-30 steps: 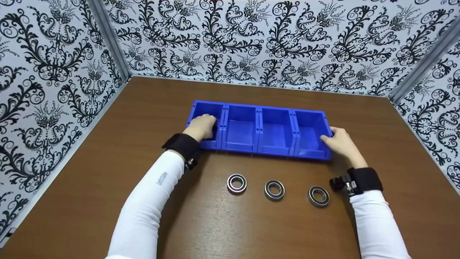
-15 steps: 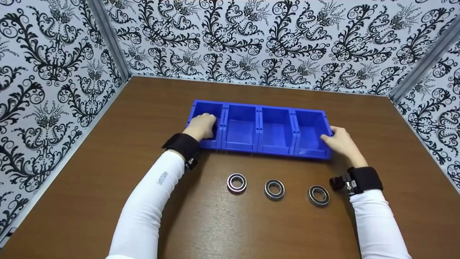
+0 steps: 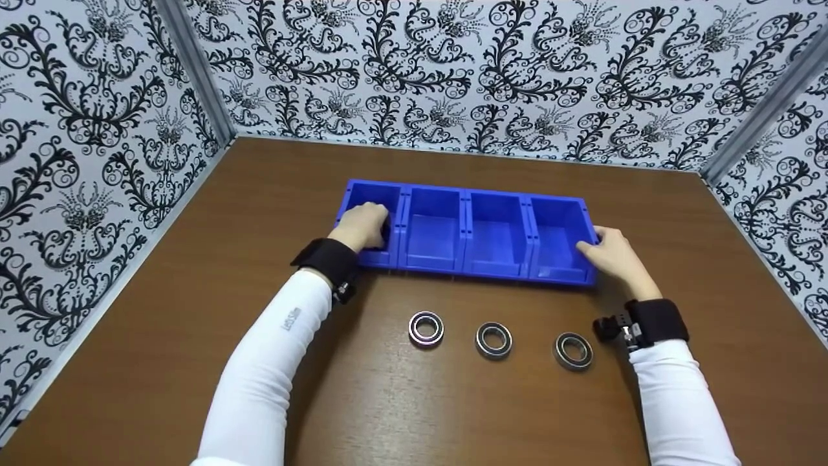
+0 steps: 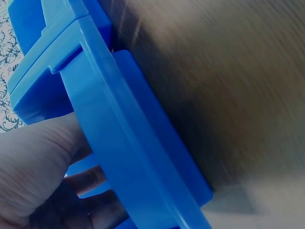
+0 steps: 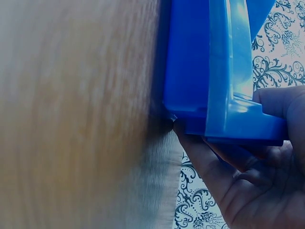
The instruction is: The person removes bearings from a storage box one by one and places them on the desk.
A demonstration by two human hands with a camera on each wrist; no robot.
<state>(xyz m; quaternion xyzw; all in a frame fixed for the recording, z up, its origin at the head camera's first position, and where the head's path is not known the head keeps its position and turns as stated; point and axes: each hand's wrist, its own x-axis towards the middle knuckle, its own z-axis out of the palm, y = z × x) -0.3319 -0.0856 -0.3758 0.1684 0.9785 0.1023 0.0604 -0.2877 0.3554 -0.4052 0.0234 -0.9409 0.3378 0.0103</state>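
Note:
A blue storage bin with a row of compartments lies crosswise on the brown table. My left hand reaches into its leftmost compartment, fingers bent. In the left wrist view the bin's front wall hides the tips of the fingers, so whether they hold anything is unclear. At the other end my right hand grips the bin's right side wall, thumb over the rim, other fingers outside and against the underside. Three ball bearings lie flat in front of the bin: one left, one middle, one right.
Patterned black-and-white panels wall in the back and both sides of the table. Metal corner posts stand where the panels meet. The right bearing lies close to the right wrist's camera strap.

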